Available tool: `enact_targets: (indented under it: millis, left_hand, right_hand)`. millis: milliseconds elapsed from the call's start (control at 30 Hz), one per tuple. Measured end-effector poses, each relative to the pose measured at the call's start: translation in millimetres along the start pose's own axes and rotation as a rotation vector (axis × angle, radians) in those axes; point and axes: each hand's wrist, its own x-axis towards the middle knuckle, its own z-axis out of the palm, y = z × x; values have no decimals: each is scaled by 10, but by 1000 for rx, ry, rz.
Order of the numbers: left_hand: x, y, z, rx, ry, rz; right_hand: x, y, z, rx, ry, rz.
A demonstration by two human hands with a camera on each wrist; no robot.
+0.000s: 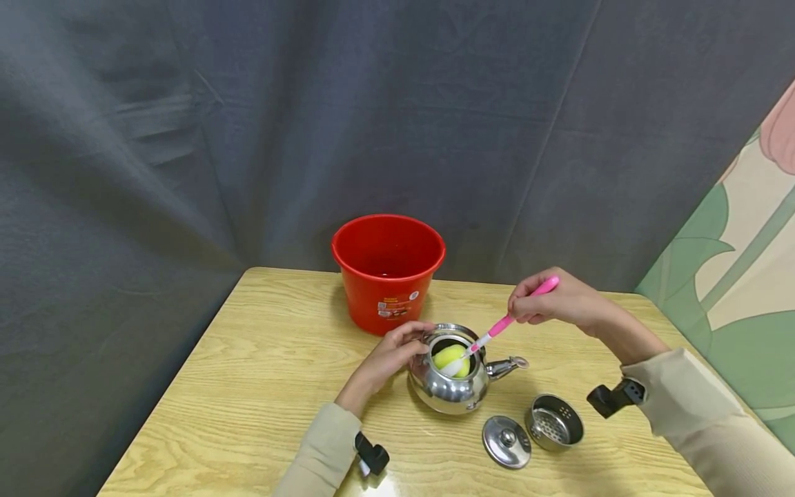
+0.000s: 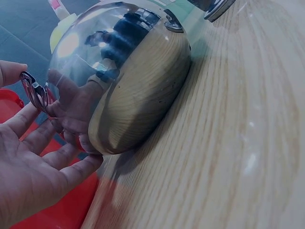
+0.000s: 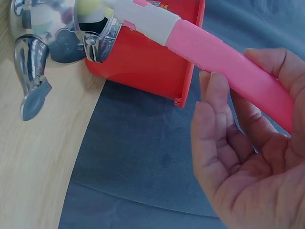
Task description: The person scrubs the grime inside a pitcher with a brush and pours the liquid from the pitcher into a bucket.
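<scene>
A shiny metal kettle (image 1: 444,393) stands uncovered on the table, its spout pointing right. My left hand (image 1: 391,355) holds it on the left side; in the left wrist view the thumb and fingers (image 2: 62,155) are about the metal handle fitting (image 2: 35,90), with other fingertips against the body. My right hand (image 1: 549,297) grips the pink handle (image 3: 224,62) of a sponge brush, tilted down into the kettle. The brush's yellow-green sponge head (image 1: 452,359) sits within the kettle's opening; its lower part is hidden.
Behind the kettle stands a red bucket (image 1: 388,304). A round metal lid (image 1: 506,442) and a perforated strainer basket (image 1: 555,422) lie to the kettle's front right on the wooden table (image 1: 248,386). A dark curtain (image 1: 397,110) hangs behind.
</scene>
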Motion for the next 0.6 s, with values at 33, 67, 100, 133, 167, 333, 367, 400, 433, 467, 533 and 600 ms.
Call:
enact_targets:
  millis: [33,67,100,133,167,333,367,400,433,467,533,600]
  left_hand:
    - [1,1,2,0,1,0]
    - [4,-1,3,-1,1,0]
    - [6,-1,4,-2,2,0]
    - [10,-4,4,-1,2,-1]
    - [14,-7,5,0,3,0]
    - [31,-20,9,8,7,3]
    - [33,-21,9,10,10,2]
    - [35,-22,8,12,12,0]
    - [35,-22,7,13,14,0]
    - [36,-23,6,13,15,-1]
    - [37,-23,2,12,18,-2]
    - [36,-25,-4,13,21,-2]
  right_hand:
    - [5,-11,-4,-1,-8,-2]
    - [10,-21,-9,-3,-14,-4]
    - [15,-33,-14,-3,-21,-6]
    - [24,-44,-19,-3,-30,-8]
    - [34,-57,-23,-4,-38,-8]
    - [105,-132,-36,-16,-70,-10]
    - [120,-151,-37,-22,-73,-8]
    - [136,-170,-37,-30,-75,-6]
    - [154,-185,-37,-37,-77,0]
    - [171,-201,-37,-48,-78,3]
    - [208,-230,-34,-63,-85,13]
    - [251,-247,-30,-70,-99,23]
